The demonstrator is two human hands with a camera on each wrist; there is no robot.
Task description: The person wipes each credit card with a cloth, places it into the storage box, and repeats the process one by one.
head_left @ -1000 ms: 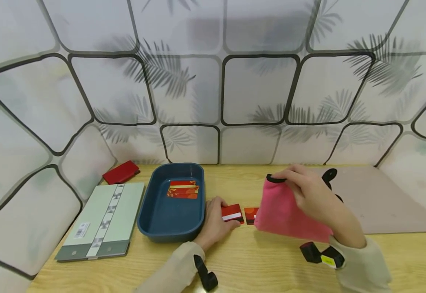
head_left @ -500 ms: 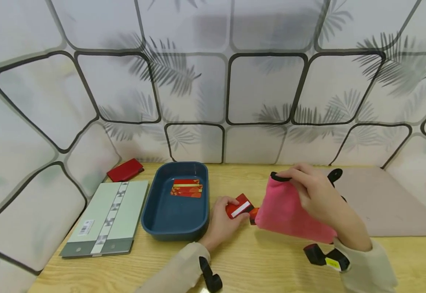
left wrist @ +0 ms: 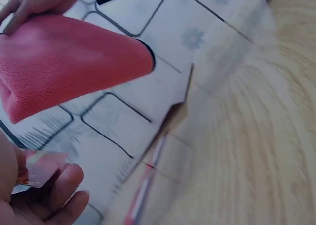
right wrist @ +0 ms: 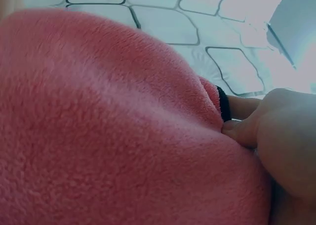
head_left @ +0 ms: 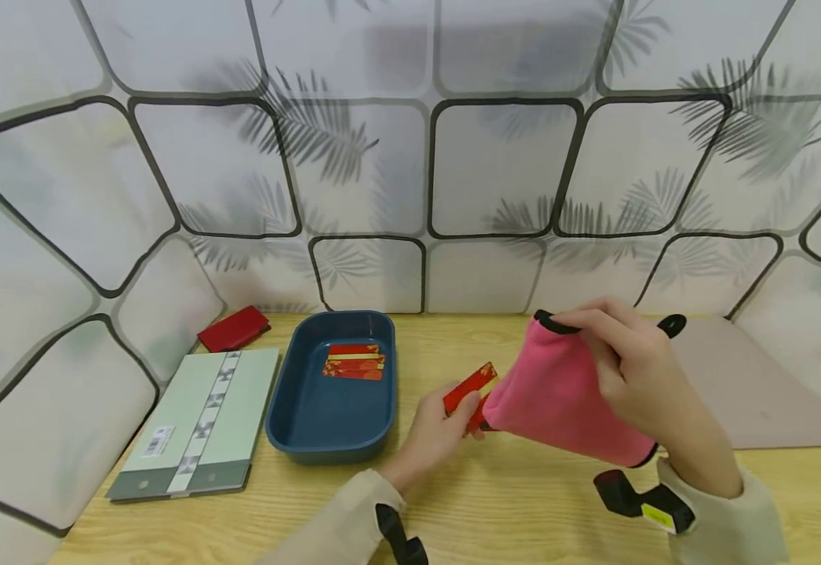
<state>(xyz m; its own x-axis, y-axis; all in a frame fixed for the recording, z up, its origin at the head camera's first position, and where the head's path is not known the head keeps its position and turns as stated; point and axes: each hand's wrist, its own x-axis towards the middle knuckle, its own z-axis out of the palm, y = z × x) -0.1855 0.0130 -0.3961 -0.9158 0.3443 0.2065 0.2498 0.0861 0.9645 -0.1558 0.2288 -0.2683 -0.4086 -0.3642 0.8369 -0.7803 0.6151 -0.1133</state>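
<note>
My left hand (head_left: 435, 431) holds a red card (head_left: 470, 388) with a yellow band between thumb and fingers, raised off the table. More red shows below it, perhaps a second card. In the left wrist view the card (left wrist: 44, 168) is blurred, with fingers (left wrist: 69, 183) curled round it. My right hand (head_left: 640, 369) pinches a fuzzy pink cloth (head_left: 573, 392) by its black-edged upper corner. The cloth hangs just right of the card, and its lower left corner overlaps the card's edge. In the right wrist view the cloth (right wrist: 123, 126) fills most of the frame.
A dark blue tray (head_left: 311, 451) with several red-and-gold cards (head_left: 354, 362) stands left of my left hand. Beyond it lie a light green folder (head_left: 195, 424) and a red wallet-like item (head_left: 234, 329). A beige mat (head_left: 771, 392) covers the right side.
My left hand has picked the red card up off the table and turned it from its white-striped side to its yellow-banded side. The cloth has shifted slightly right and tilted.
</note>
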